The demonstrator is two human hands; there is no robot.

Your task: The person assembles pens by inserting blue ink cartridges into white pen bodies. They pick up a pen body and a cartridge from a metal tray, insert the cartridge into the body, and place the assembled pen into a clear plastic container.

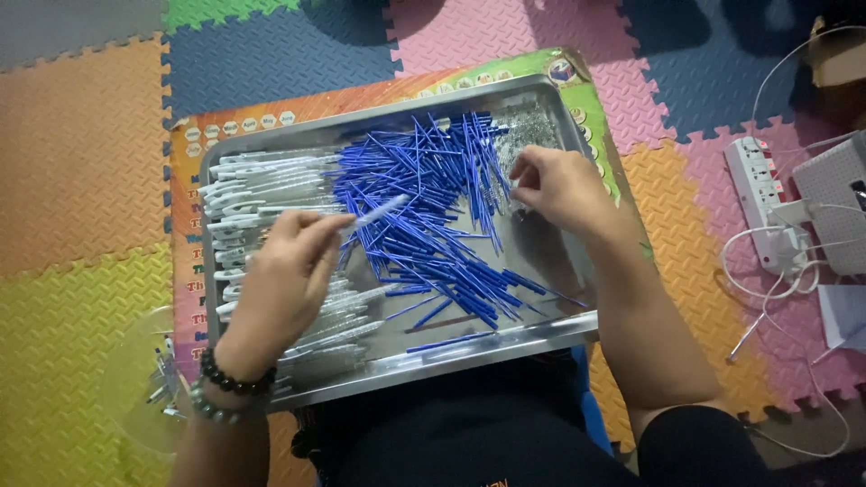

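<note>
A metal tray [541, 330] rests on my lap, over a colourful board. Its middle holds a heap of blue pen refills [433, 207]. White and clear pen barrels [262, 185] lie stacked along its left side. A small pile of tiny metal springs [532, 131] sits at its far right corner. My left hand [284, 280], with bead bracelets on the wrist, grips a clear pen barrel [379, 213] that points right over the refills. My right hand [555, 185] hovers over the tray's right part beside the springs, fingers curled down; what they pinch is hidden.
Foam puzzle mats in several colours cover the floor. A clear plastic bowl [149, 388] with assembled pens sits at the lower left. At the right lie a white power strip [758, 194], tangled white cables [776, 280] and a grey box [834, 203].
</note>
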